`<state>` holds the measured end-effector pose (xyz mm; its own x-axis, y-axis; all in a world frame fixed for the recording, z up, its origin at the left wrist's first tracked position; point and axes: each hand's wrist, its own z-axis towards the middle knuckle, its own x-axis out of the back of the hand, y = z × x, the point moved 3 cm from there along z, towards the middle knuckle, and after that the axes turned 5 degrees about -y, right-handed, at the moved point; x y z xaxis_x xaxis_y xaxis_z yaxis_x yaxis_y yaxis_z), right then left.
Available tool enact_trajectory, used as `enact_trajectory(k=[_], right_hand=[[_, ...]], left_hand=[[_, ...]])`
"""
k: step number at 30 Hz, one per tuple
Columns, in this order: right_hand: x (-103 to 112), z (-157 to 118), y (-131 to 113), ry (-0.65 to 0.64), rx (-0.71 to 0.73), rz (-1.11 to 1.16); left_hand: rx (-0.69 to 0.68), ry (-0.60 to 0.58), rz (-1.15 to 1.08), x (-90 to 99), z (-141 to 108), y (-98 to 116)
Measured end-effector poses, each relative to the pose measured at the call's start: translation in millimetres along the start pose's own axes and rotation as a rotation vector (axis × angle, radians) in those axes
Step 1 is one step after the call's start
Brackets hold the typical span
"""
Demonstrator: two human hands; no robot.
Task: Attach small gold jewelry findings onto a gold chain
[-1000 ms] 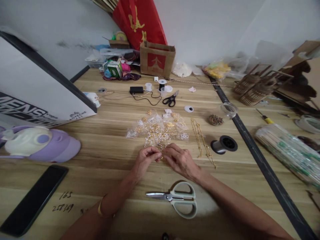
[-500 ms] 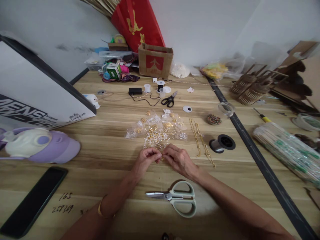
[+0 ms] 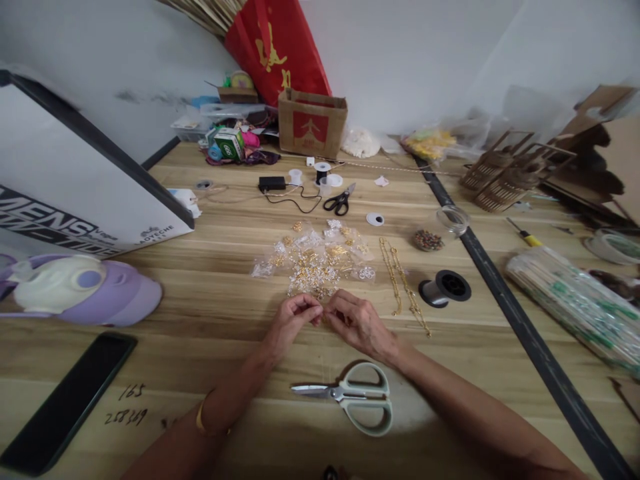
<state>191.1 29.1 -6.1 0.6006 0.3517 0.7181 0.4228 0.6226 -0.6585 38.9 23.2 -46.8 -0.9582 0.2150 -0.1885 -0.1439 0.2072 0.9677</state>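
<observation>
My left hand (image 3: pixel 296 316) is closed in a pinch, thumb against forefinger. Close beside it my right hand (image 3: pixel 356 320) pinches too, its fingertips nearly meeting the left ones. Whatever lies between the fingers is too small to make out. Just beyond the fingertips spreads a pile of small gold and clear beads (image 3: pixel 314 275), with small clear plastic bags of findings around it. Two gold chains (image 3: pixel 399 280) lie to the right of the pile. Nearer to me, below the hands, rest pale green-handled scissors (image 3: pixel 350 395), blades pointing left.
A spool of fine wire (image 3: pixel 443 289) and a round container of dark beads (image 3: pixel 429 239) stand to the right. Black scissors (image 3: pixel 340 199) lie farther back. On the left are a phone (image 3: pixel 67 403), a purple-and-white object (image 3: pixel 95 291) and a large white box (image 3: pixel 85 173).
Both hands hold almost the same place and pinch. The whole view has shifted very slightly; the things on the table have not moved.
</observation>
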Motion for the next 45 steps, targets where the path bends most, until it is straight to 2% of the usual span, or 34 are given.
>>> enact_trajectory(k=[21, 32, 37, 41, 45], right_hand=[[-6, -5, -5, -0.098, 0.102, -0.291], [-5, -4, -3, -0.111, 0.093, -0.309], [4, -4, -10, -0.072, 0.063, -0.201], [9, -4, -15, 0.023, 0.036, -0.129], [3, -4, -12, -0.025, 0.015, -0.139]], left_hand=[[0.043, 0.035, -0.05, 0.2, 0, -1], [0.043, 0.056, -0.02, 1.8, 1, 2], [0.022, 0.07, 0.037, 3.4, 0, 2], [-0.038, 0.087, 0.098, 2.9, -1, 3], [-0.108, 0.1, 0.2, 1.8, -3, 4]])
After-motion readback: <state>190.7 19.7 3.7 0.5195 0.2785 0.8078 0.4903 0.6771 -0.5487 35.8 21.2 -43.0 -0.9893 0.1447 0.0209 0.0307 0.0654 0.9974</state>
